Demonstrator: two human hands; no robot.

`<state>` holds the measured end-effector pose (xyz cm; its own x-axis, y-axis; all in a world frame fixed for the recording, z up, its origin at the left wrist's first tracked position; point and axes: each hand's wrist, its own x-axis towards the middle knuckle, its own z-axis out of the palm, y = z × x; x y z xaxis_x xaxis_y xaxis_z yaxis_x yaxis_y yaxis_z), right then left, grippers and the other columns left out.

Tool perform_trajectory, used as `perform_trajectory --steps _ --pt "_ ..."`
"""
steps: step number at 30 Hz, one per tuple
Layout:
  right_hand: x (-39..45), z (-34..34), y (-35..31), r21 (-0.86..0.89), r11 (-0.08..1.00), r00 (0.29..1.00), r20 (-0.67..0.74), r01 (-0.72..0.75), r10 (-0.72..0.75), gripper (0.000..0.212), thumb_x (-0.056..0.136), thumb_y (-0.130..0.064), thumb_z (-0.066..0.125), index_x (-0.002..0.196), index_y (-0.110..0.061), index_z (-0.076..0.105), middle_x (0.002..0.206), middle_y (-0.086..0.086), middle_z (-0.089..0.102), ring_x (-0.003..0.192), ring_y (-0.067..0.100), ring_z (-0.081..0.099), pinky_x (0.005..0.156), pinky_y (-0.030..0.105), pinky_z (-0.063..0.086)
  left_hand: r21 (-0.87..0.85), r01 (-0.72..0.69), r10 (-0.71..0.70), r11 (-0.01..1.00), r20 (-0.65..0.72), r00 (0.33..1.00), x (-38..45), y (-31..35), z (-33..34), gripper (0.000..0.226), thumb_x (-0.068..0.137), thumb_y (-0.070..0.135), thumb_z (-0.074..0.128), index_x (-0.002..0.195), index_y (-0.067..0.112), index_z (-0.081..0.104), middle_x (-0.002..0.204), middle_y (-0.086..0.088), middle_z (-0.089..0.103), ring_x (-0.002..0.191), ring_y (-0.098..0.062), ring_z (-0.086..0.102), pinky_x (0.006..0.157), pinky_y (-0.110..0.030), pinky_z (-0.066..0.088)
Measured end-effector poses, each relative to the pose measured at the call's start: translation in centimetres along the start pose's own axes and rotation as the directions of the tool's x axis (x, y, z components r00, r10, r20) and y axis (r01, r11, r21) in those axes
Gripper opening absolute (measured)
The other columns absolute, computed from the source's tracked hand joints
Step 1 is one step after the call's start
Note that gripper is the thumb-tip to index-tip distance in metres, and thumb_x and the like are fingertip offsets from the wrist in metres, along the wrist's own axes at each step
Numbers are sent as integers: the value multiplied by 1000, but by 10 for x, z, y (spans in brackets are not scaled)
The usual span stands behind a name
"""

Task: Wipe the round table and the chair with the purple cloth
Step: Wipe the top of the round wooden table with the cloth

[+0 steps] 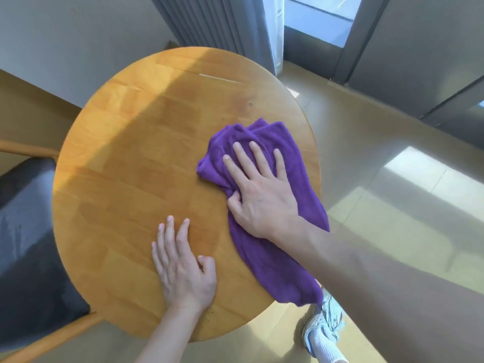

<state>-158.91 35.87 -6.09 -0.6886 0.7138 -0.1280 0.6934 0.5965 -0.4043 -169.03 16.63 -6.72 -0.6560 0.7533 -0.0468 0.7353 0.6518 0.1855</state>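
- Right hand (258, 189), right of centre, presses flat with fingers spread on the purple cloth (267, 244); thumb tucks a fold.
- Left hand (180, 265), lower centre, rests open and empty, steadying the round table (125, 153).
- Best to keep the palm flat and sweep overlapping passes toward the unwiped left side.
- The cloth's tail overhangs the lower-right edge; gather it.
- The chair (28, 231), at left, waits.

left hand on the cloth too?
No, the left hand lies flat on the bare table; only the right hand presses the cloth.
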Motion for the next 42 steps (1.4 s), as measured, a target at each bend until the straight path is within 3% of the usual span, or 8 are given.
perform_trajectory --steps 5,8,13,17,26,35,39,42 --pt "38 -20 37 1 921 898 221 389 -380 69 91 -45 32 159 -35 26 169 -9 11 157 19 0 125 49 -8 88 84 -83 993 -16 996 31 21 -5 72 66 23 41 135 4 46 147 -22 41 141 -44 34 116 -63 29" --pt "38 -23 45 -14 901 887 185 434 -424 73 87 -47 28 157 -30 34 168 -7 20 156 19 9 126 46 -3 -6 61 -61 998 -30 998 80 49 -5 78 71 24 44 147 9 40 162 -17 30 153 -35 21 127 -50 13" --pt "36 -17 39 -20 1000 996 -87 14 -16 72 90 -49 35 159 -26 29 168 -5 19 157 19 8 126 48 3 -93 34 -40 995 -58 998 120 77 16 83 77 30 35 160 20 29 172 -7 15 159 -24 7 129 -49 5" --pt "44 -14 17 24 959 949 -140 -282 283 76 91 -44 38 161 -23 20 170 0 10 157 24 1 125 53 -1 -98 44 -52 994 -75 996 116 76 18 82 77 28 38 159 21 31 171 -4 19 159 -21 8 129 -48 6" --pt "40 -40 81 -25 932 923 151 362 -355 69 90 -46 37 157 -32 33 168 -6 18 157 20 8 126 48 2 -51 49 -53 997 -75 996 119 78 17 82 77 35 40 157 20 34 171 -6 20 159 -24 11 128 -50 8" --pt "39 -15 14 15 969 962 -119 -245 245 72 88 -34 42 158 -23 31 169 -1 19 157 22 8 125 53 3 -47 65 -69 997 -73 995 119 81 17 84 74 25 44 157 19 34 171 -7 20 159 -26 12 128 -52 9" --pt "40 -21 33 -83 988 990 56 130 -126 72 90 -40 37 160 -23 27 170 0 14 157 25 5 124 56 3 -44 50 -54 998 -78 995 122 81 16 85 73 27 45 157 18 35 170 -8 21 158 -27 14 127 -52 10" --pt "69 -36 60 -42 876 863 203 480 -463 73 86 -42 36 157 -26 34 168 -3 20 157 22 10 126 52 4 -42 52 -55 998 -77 996 124 78 16 82 73 28 48 153 15 39 170 -7 22 158 -26 14 127 -53 11"
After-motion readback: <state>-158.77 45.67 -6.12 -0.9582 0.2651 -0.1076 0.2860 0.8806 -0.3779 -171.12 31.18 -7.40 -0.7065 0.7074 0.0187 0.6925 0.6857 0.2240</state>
